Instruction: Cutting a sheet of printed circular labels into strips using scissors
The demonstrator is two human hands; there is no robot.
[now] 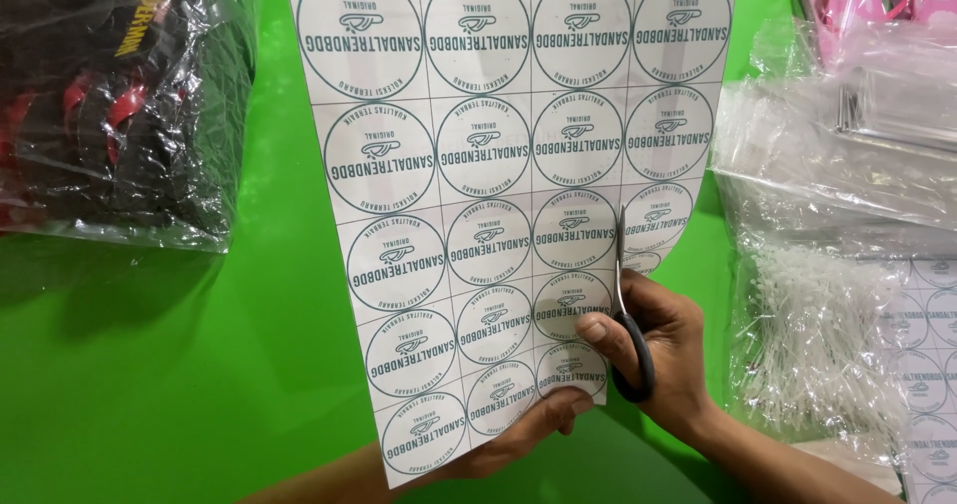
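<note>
A sheet of round labels (pixel 508 195) is being cut with scissors (pixel 626 315) in the middle of the frame.

The white sheet is being held up over the green table (pixel 150 384), and it is filling the top and middle of the picture. Its bottom edge is being pinched by the left hand (pixel 528 429), near the lower middle, with the fingers closed on the paper. The black-handled scissors are being gripped by the right hand (pixel 663 349), a little right of the middle, with the fingers closed through the handles. The blades are being pushed up into the sheet between the two right-hand columns of circles. A bag of dark sandals (pixel 110 95) is lying at the upper left. Clear plastic bags (pixel 827 295) are being kept at the right side.
</note>
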